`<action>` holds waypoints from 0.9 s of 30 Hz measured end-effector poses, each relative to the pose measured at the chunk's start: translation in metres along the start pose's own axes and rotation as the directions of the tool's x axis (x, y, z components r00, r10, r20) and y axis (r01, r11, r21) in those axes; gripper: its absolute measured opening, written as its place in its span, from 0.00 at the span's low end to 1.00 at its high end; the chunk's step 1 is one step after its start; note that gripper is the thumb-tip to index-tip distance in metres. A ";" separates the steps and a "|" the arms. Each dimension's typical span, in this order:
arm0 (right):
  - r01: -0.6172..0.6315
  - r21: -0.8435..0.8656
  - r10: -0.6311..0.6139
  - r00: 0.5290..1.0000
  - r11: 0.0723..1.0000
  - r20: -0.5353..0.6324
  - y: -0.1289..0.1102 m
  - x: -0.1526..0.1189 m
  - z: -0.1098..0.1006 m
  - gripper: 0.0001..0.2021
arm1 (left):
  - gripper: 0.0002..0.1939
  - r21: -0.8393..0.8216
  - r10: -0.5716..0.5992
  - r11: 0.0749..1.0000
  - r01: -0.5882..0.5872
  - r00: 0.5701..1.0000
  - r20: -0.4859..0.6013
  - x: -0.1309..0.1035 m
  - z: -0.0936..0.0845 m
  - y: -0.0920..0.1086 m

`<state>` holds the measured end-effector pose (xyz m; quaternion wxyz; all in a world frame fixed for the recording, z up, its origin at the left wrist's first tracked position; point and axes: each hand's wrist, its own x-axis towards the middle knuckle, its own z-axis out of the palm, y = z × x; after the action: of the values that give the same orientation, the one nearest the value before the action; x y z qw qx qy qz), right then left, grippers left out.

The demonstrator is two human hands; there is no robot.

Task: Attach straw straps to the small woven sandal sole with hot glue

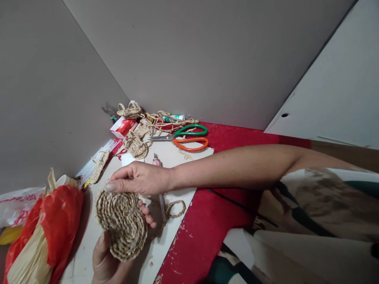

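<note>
A coiled, braided straw piece (122, 223), with two rounded lobes, is held up over the white board. My left hand (108, 258) grips it from below, the thumb on its near face and the fingertips showing past its right edge. Reaching in from the right, my right hand (139, 179) pinches its upper edge between thumb and fingers. A loop of twisted cord (176, 209) lies on the board to the right, beside a thin pale tool (162, 207).
Scissors (189, 138) with green and orange handles lie behind my right hand, among braided straw pieces (136, 146) and a red-white box (123, 127). A red bag (63, 217) with straw stands at left. Grey panels (192, 59) rise behind the red surface (189, 244).
</note>
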<state>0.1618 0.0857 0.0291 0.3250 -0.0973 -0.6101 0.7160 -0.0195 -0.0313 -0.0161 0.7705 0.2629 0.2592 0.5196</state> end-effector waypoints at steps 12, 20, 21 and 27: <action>0.331 -0.223 -0.392 0.855 0.917 -0.340 0.006 0.004 -0.002 0.06 | 0.29 0.027 0.098 0.995 -0.096 0.994 -0.055 0.007 0.016 0.013; 0.517 -0.746 -0.596 0.777 0.420 0.203 0.014 -0.003 -0.003 0.08 | 0.23 0.085 0.284 0.959 -0.271 0.932 -0.224 0.007 -0.003 0.005; 0.518 -0.783 -0.585 0.771 0.344 0.252 0.016 -0.002 -0.003 0.09 | 0.23 0.092 0.283 0.959 -0.269 0.929 -0.240 0.007 -0.005 0.004; 0.490 -0.861 -0.505 0.783 0.139 0.364 0.014 -0.004 -0.004 0.11 | 0.23 0.121 0.260 0.964 -0.236 0.932 -0.253 0.005 -0.017 0.001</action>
<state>0.1625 0.0861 0.0140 0.4302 -0.0616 -0.8965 0.0864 -0.0303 -0.0243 -0.0283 0.6446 0.2553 0.3479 0.6311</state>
